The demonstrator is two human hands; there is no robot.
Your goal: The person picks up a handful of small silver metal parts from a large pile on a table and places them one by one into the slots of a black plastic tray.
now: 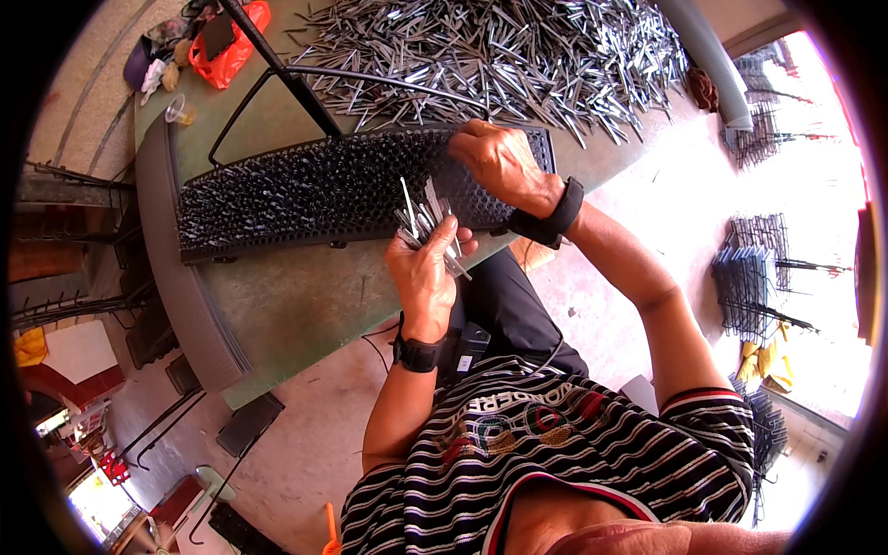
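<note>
A long black tray [529,205] full of small holes lies across the table. Thin metal pieces stand packed in its left and middle parts, while holes show bare at the right end. My left hand [427,273] is closed around a bunch of thin metal strips [424,215], just off the tray's near edge, with their ends sticking out past the thumb. Over the tray's right part is my right hand [499,159], fingers bunched and pointing down. Whatever its fingertips may pinch is hidden behind the hand.
A big heap of loose metal strips [499,55] covers the table's far side. Black metal bars [301,92] rise behind the tray. An orange-red bag [231,57] and a clear cup [178,111] sit at far left. Wire racks [747,287] stand on the floor at right.
</note>
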